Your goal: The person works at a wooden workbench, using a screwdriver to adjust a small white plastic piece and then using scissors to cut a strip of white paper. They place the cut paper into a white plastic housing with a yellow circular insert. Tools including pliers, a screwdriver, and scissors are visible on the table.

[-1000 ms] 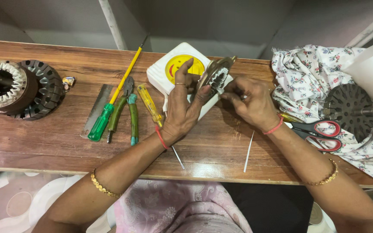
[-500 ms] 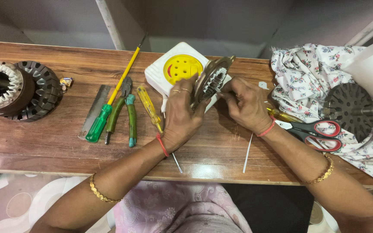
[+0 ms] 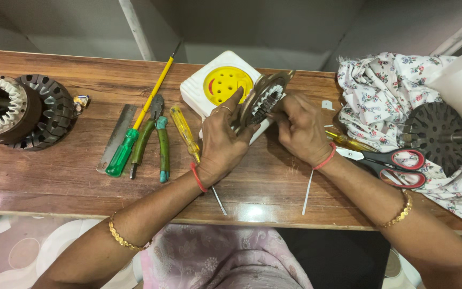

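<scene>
Above the wooden bench (image 3: 54, 176), both hands' grips clasp a slotted metal disc (image 3: 263, 99); scissors (image 3: 397, 166) lie right.

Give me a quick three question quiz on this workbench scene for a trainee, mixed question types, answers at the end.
1. True or false: the left hand and the right hand both grip the slotted metal ring.
2. Which tool lies nearest the left wrist? A) red-handled scissors B) yellow-handled screwdriver C) metal ruler
3. Fill in: the scissors lie partly on the ______ cloth.

Key: 1 true; 2 B; 3 floral.
</scene>
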